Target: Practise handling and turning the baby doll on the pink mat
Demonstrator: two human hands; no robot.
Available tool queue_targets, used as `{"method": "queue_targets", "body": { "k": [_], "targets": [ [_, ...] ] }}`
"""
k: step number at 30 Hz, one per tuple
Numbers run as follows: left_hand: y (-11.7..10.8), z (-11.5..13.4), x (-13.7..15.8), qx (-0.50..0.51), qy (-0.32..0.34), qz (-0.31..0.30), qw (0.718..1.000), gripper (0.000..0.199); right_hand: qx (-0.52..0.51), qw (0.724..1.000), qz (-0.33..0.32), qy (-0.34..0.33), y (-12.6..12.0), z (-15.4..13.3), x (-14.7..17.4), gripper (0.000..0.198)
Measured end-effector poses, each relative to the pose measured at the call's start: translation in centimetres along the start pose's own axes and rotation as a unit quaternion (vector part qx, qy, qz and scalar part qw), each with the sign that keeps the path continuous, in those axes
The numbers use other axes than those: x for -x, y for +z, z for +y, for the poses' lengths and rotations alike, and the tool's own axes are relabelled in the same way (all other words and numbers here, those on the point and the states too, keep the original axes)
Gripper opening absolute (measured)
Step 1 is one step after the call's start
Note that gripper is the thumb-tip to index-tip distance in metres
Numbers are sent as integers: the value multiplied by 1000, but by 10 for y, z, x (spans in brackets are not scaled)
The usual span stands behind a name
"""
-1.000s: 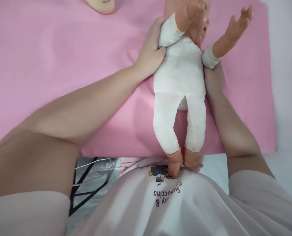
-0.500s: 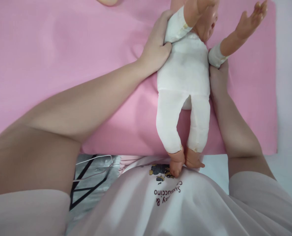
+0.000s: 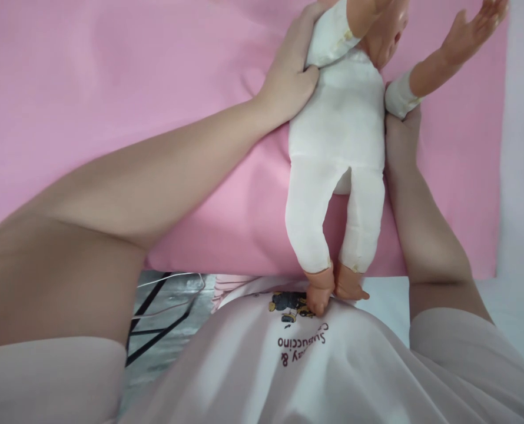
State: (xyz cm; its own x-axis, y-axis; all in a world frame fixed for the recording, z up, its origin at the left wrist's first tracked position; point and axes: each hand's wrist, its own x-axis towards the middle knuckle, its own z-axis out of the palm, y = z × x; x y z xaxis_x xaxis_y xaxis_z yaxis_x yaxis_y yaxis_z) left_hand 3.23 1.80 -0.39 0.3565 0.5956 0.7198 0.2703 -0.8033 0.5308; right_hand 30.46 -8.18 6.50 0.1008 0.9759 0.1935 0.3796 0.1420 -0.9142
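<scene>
One doll (image 3: pixel 338 118) was found front up at the near edge of one pink-covered desk (image 3: pixel 112 88), its head (image 3: pixel 390 44) turned to one side and partly out of view. The left hand (image 3: pixel 288 79) grasped its flank beneath one arm (image 3: pixel 330 34), thumb (image 3: pixel 310 76) against the chest (image 3: pixel 345 82); the right hand (image 3: pixel 402 136) held the opposite flank, its fingers hidden. Two arms were raised; two legs (image 3: pixel 308 218) extended past the desk edge. Two feet (image 3: pixel 320 291) showed over one printed shirt (image 3: pixel 244 353); whether they touched it could not be told.
</scene>
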Motion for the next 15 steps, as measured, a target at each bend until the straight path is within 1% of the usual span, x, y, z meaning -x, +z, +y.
{"method": "queue_targets", "body": {
  "k": [2,5,8,10,13,15],
  "targets": [
    [-2,5,0,-25,-18,23,999,84,-8,1000,1,-3,-1,4,-2,42],
    [-1,0,2,1,3,23,1000,83,-3,1000,-4,-14,-4,9,-4,45],
    [7,-18,3,34,5,32,999,81,15,999,-19,-21,-6,10,-3,41],
    [12,-30,3,49,7,27,998,82,19,999,-21,-16,-5,8,-1,40],
    [16,-47,2,84,14,15,996,87,3,1000,0,6,-2,4,2,40],
    [16,-56,2,109,15,2,994,92,0,1000,9,8,0,2,3,36]
  ]
}}
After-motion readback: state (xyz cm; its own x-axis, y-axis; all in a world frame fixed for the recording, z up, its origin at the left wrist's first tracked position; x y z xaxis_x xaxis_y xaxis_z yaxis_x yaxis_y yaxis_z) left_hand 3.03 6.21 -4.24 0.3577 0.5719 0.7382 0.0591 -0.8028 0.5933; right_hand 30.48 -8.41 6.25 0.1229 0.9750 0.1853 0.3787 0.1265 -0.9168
